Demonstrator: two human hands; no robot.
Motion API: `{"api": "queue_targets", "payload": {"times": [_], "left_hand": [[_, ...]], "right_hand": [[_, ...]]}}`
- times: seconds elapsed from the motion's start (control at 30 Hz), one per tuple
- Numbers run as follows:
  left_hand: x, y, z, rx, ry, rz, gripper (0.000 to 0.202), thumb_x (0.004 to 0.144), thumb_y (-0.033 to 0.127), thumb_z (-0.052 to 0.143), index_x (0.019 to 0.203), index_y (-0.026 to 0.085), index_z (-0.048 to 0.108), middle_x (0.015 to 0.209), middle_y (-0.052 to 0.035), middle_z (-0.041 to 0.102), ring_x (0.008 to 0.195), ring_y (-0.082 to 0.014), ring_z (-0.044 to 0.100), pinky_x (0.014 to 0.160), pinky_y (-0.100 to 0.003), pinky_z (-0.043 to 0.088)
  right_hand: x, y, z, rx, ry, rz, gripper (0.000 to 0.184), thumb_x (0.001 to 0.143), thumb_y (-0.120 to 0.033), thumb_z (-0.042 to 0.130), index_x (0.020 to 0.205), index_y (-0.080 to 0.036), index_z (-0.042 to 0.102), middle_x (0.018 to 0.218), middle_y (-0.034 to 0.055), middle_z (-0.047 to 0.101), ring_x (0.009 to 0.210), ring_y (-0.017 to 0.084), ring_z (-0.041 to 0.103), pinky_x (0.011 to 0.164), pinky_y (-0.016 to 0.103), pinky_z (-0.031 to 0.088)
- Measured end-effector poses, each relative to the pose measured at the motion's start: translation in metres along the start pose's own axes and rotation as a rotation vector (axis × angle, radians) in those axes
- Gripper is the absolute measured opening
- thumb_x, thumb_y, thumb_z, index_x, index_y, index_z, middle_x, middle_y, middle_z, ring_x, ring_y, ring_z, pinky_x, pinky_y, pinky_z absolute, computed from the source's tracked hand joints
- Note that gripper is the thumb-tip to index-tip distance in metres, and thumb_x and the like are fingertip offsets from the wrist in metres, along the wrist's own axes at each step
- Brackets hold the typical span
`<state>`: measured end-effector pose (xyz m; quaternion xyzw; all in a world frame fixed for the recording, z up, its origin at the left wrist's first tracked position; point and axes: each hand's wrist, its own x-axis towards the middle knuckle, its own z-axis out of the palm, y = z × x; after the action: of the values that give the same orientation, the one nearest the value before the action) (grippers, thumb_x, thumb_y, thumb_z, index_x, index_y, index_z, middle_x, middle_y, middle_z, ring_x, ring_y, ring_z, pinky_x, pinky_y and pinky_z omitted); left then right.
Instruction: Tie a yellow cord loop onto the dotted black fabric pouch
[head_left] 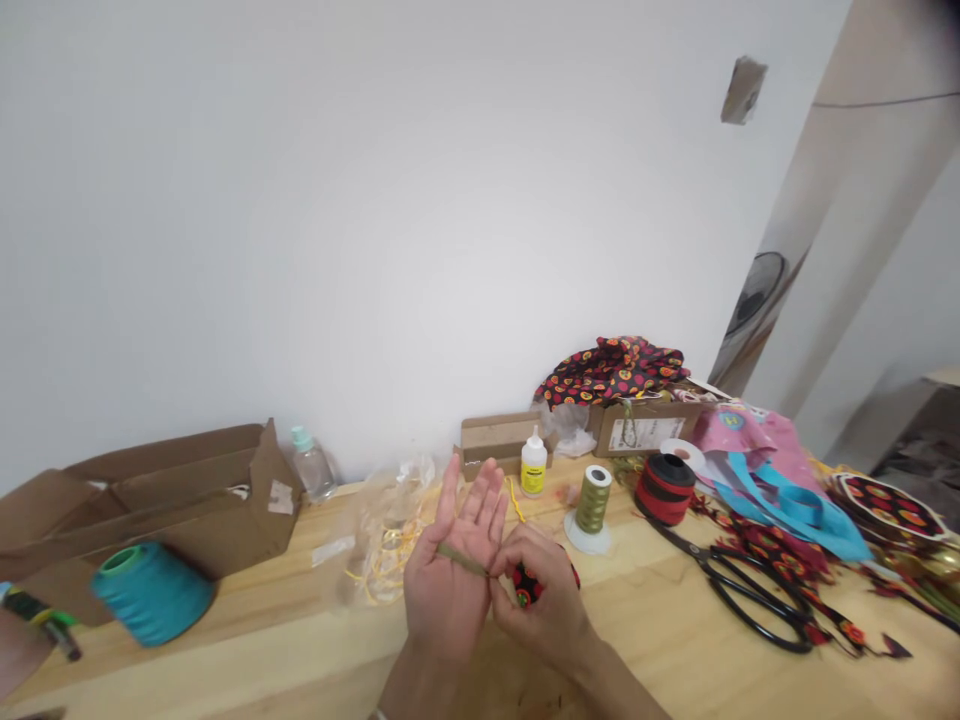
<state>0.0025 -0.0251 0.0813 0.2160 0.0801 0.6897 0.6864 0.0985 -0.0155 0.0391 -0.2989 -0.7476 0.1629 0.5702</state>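
My left hand (450, 570) is raised palm up above the wooden table (300, 620), fingers stretched out together. An olive-green thread (461, 560) lies across its palm. My right hand (540, 600) is closed just to the right, pinching the end of that thread while also holding a small bundle of red and black patterned fabric (527, 585). An olive thread spool (594, 505) on a white base stands just behind my right hand.
A teal thread cone (150, 592) lies at the left before an open cardboard box (150, 500). Black scissors (750, 590), a red ribbon roll (666, 488), a glue bottle (533, 465), clear plastic bags (382, 530) and patterned fabric (611, 368) on a box (645, 428) crowd the right side.
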Motion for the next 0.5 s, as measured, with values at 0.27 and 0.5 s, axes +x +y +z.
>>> {"api": "queue_targets", "payload": {"times": [0.27, 0.5], "left_hand": [[0.006, 0.008, -0.012, -0.117, -0.056, 0.039, 0.055, 0.078, 0.014, 0.029, 0.132, 0.024, 0.018, 0.138, -0.0056, 0.025, 0.122, -0.0188, 0.027, 0.102, -0.037, 0.022], [0.002, 0.004, -0.02, -0.111, -0.091, -0.009, 0.058, 0.078, 0.014, 0.026, 0.131, 0.032, 0.012, 0.139, -0.0002, 0.021, 0.125, -0.0183, 0.021, 0.103, -0.042, 0.014]], "right_hand": [[-0.006, 0.004, -0.004, -0.028, -0.057, -0.072, 0.012, 0.064, -0.013, 0.055, 0.074, -0.019, 0.053, 0.067, 0.0005, 0.053, 0.064, 0.015, 0.049, 0.06, 0.029, 0.036], [-0.004, -0.001, -0.001, 0.017, 0.014, -0.091, 0.015, 0.065, -0.005, 0.054, 0.071, -0.019, 0.053, 0.062, 0.0001, 0.053, 0.062, 0.014, 0.049, 0.057, 0.027, 0.036]]}}
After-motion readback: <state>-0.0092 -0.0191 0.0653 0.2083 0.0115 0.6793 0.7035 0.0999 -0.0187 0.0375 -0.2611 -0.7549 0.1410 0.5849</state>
